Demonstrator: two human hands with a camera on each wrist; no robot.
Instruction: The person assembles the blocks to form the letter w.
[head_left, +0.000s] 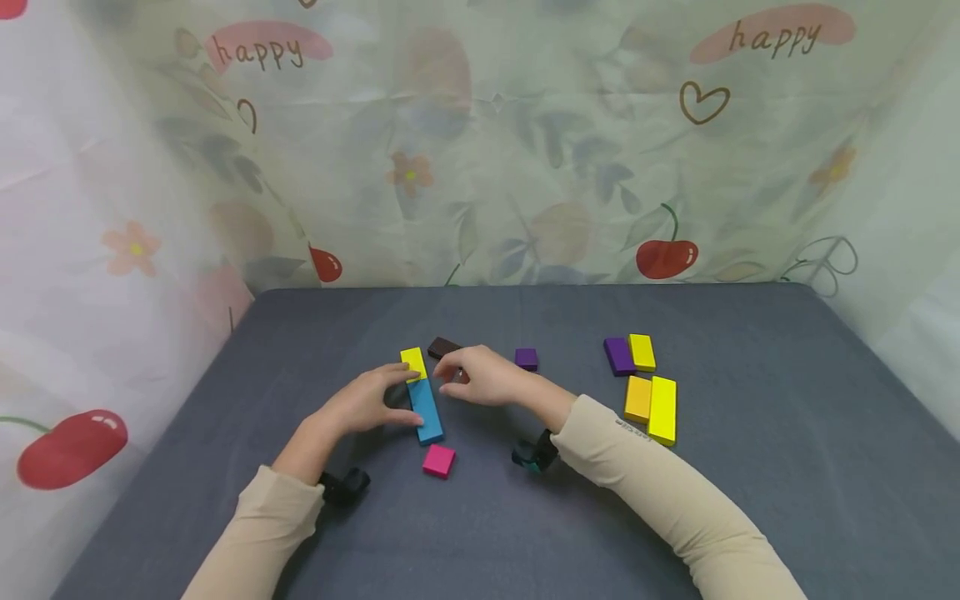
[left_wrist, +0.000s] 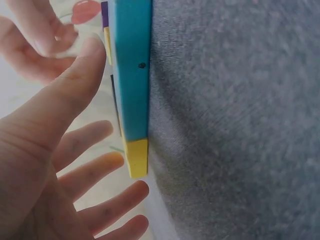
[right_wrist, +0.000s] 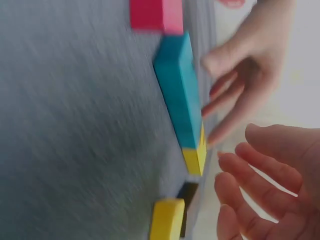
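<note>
Yellow (head_left: 413,359) already lined up with the blue block (head_left: 426,412), pink (head_left: 439,461) askew — near it my left hand (head_left: 365,400) and right hand (head_left: 486,375) hovered, half-spread, empty.

With the blue block (head_left: 426,408) as my clock's centre, I read it as teal in the wrist views. Between 11 and 12 o'clock I see a yellow block (head_left: 412,358); between 12 and 1, a dark brown block (head_left: 442,346); at 2, a purple square (head_left: 527,359); between 5 and 6, a hot-pink block (head_left: 438,460). At 3 are a purple slab (head_left: 618,356), an orange block (head_left: 637,398) and two yellow bars (head_left: 662,408). The surface (head_left: 480,525) is dark grey, the sleeves (head_left: 667,500) beige. At 12, my pale curtain (head_left: 495,50) shows red cherries (head_left: 667,259), orange flowers (head_left: 410,172) and pink patches (head_left: 772,33) lettered "happy".
</note>
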